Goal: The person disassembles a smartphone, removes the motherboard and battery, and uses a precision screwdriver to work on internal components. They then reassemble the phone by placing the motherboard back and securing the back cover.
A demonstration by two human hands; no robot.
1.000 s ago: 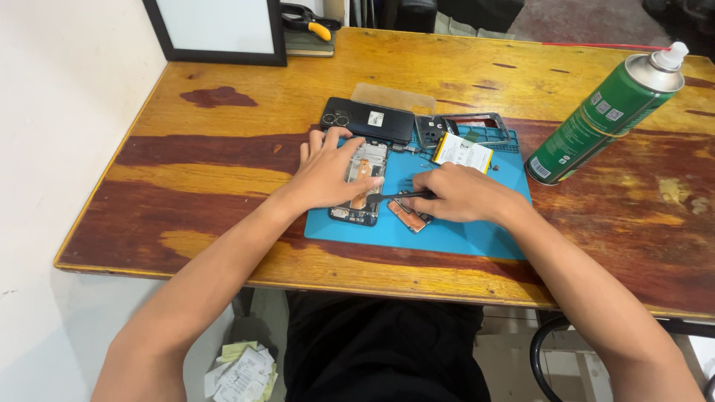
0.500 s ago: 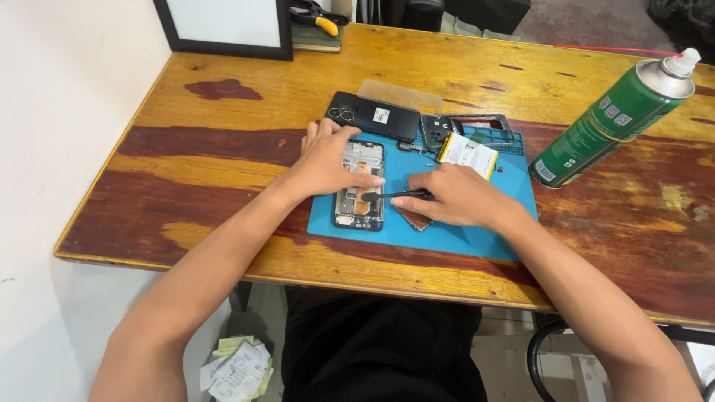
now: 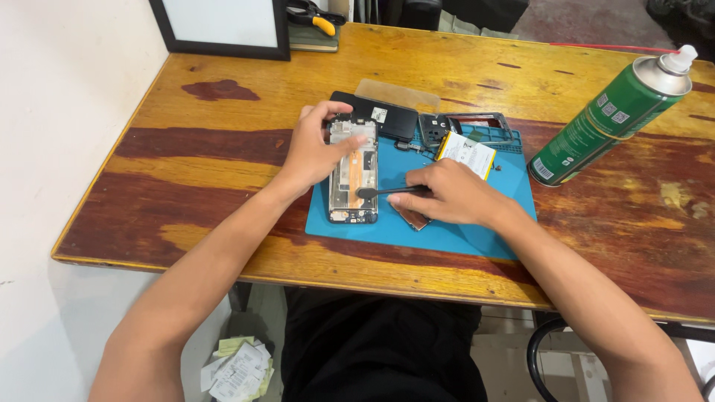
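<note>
Two hands work on a blue mat [image 3: 447, 234]: left hand [image 3: 316, 152] clamps the opened phone [image 3: 354, 175], right hand [image 3: 447, 195] pinches a black tool [image 3: 380, 191].

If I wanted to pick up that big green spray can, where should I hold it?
Grip the green spray can around the middle of its round body, coming from the near right side. It lies tilted on the wooden table, white cap end pointing away, with nothing touching it, so fingers can wrap right round its middle.
</note>
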